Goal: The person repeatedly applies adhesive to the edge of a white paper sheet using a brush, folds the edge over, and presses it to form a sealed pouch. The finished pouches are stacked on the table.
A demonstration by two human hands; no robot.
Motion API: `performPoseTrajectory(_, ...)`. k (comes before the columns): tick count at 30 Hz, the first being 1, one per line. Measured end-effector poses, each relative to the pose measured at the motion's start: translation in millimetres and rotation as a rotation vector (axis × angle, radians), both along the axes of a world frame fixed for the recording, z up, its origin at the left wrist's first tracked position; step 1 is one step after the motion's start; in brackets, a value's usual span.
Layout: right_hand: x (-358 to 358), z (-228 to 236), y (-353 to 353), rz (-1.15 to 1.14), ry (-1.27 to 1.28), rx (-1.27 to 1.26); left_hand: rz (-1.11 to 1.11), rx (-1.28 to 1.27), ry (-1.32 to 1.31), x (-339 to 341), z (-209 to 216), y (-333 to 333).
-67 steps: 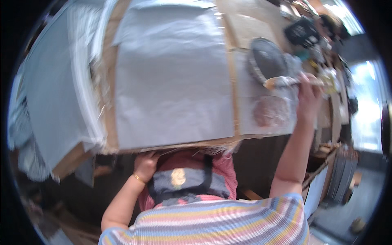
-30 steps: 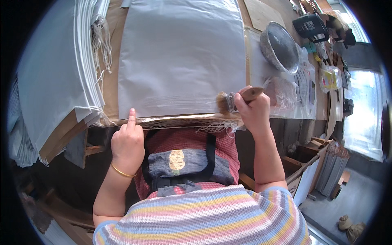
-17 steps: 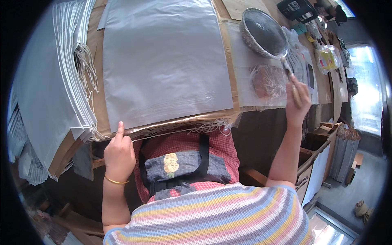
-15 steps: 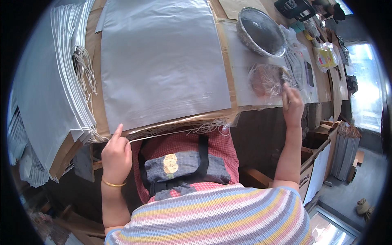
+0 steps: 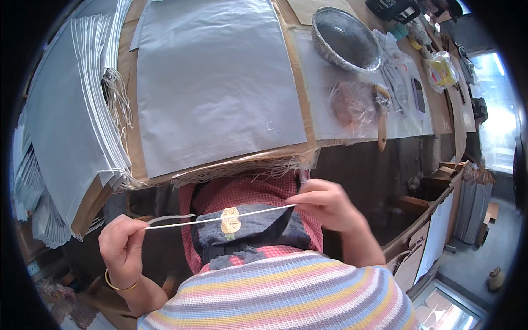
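A white cord (image 5: 220, 219) is stretched nearly level above my lap, between my two hands. My left hand (image 5: 122, 246) pinches its left end, and a short loose tail hangs back from those fingers. The other end is held in the fingertips of my right hand (image 5: 327, 204), slightly smeared by motion. Beyond them, a large pale grey sheet (image 5: 220, 88) lies on brown paper at the table's near edge. Several more cords (image 5: 264, 168) dangle along that edge. A brush (image 5: 381, 118) with a wooden handle rests at the right, its handle over the edge.
A bowl (image 5: 324, 50) with a crusted rim stands at the back right, behind a clear plastic bag (image 5: 349, 104). A phone (image 5: 418, 94) lies farther right. At left, a stack of grey paper bags (image 5: 60, 126) with white cords leans beside the sheet. Cardboard boxes (image 5: 410, 234) stand low at right.
My right hand has let go of the brush and come down left to grip the cord. My left hand has moved left and down from the table edge, drawing the cord with it.
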State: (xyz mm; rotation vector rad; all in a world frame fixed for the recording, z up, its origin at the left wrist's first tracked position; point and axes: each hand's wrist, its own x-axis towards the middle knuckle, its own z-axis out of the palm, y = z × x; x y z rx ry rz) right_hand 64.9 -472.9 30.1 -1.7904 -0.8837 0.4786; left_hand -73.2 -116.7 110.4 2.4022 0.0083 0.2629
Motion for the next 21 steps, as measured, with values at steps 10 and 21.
performPoseTrajectory(10, 101, -1, 5, -0.307, 0.086, -0.196, 0.166, -0.021, -0.054, 66, -80, 22)
performPoseTrajectory(21, 106, 46, -4, -0.332, -0.042, -0.130, 0.243, -0.137, -0.135, 58, -66, 18)
